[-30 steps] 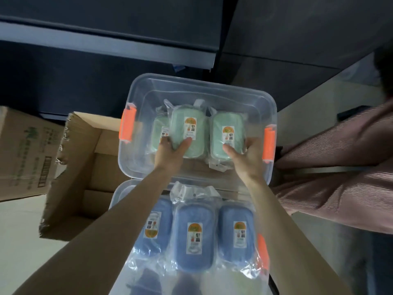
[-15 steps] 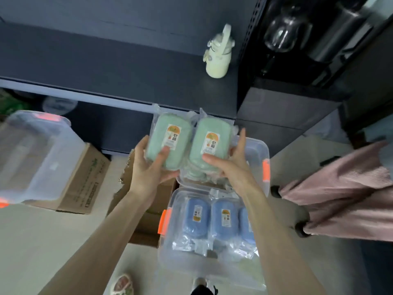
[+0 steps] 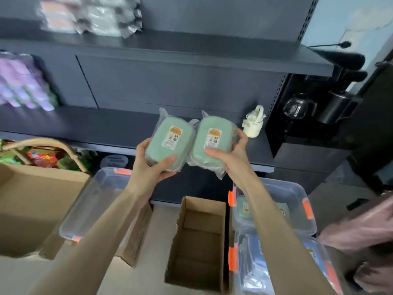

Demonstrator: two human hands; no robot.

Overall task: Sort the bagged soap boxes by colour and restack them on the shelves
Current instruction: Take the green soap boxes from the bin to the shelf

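Shelf [image 3: 95, 124]; curled hands [image 3: 148, 169] around green boxes [image 3: 170, 143]

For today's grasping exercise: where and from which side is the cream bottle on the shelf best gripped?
Probably by the loop handle on top, reaching in from the front: the cream bottle stands upright on the shelf, handle uppermost, so a grip can hook through it.

A dark grey metal shelving unit [image 3: 191, 86] with perforated uprights fills the upper and middle frame, a pale bluish wall [image 3: 348, 20] shows at upper right (brightly lit, washed out), a black cabinet [image 3: 308, 158] stands at middle right, and a smooth beige floor [image 3: 163, 235] runs along the bottom.
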